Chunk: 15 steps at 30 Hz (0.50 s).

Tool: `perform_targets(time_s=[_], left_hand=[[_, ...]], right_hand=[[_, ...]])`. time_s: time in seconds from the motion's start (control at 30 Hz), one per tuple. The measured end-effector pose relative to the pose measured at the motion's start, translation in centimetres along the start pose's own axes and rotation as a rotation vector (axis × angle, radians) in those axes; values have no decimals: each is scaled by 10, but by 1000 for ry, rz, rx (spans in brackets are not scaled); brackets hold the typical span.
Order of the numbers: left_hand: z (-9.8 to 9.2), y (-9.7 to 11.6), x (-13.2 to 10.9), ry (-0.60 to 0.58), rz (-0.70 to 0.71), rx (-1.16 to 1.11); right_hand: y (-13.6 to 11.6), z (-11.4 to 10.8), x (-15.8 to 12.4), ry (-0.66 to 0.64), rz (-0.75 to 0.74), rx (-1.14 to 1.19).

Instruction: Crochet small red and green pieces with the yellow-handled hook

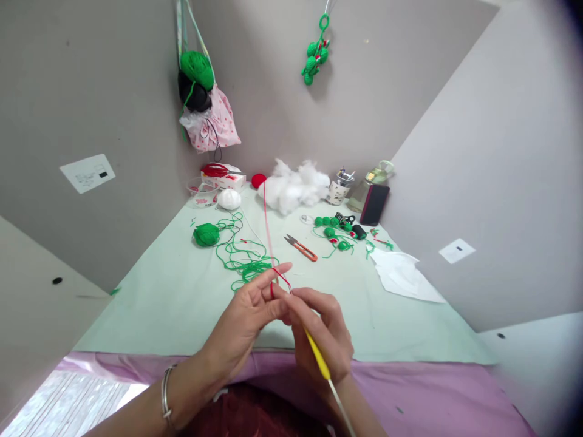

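My left hand [248, 312] is pinched on a strand of red yarn [268, 230], which loops round its fingers and runs up the table to a red yarn ball [259, 180] at the back. My right hand [325, 331] is closed round a yellow-handled crochet hook [319, 358], its tip meeting the yarn loop where the two hands touch. Both hands hover over the near edge of the pale green table [182, 297].
On the table lie a green yarn ball [206, 234] with loose green strands [241, 255], orange thread snips [301, 247], white stuffing [294, 185], small green crocheted pieces [334, 229], a phone [374, 204], a cup [339, 187] and white paper [403, 274]. A bag of yarn [204, 109] and a green crocheted charm [315, 57] hang on the wall.
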<state>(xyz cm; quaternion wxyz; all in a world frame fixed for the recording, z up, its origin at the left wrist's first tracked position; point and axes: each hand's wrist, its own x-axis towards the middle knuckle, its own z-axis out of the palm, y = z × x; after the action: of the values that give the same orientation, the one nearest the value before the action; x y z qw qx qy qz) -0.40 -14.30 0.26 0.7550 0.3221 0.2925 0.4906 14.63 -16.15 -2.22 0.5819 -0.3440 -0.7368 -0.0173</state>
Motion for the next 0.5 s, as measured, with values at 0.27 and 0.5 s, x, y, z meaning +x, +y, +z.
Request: perform_targets(time_s=[0.27, 0.5], left_hand=[[4, 9, 1, 43, -20, 24], [3, 9, 2, 34, 5, 50]], right_hand=[[2, -13, 12, -23, 408, 383], [1, -7, 8, -51, 394, 403]])
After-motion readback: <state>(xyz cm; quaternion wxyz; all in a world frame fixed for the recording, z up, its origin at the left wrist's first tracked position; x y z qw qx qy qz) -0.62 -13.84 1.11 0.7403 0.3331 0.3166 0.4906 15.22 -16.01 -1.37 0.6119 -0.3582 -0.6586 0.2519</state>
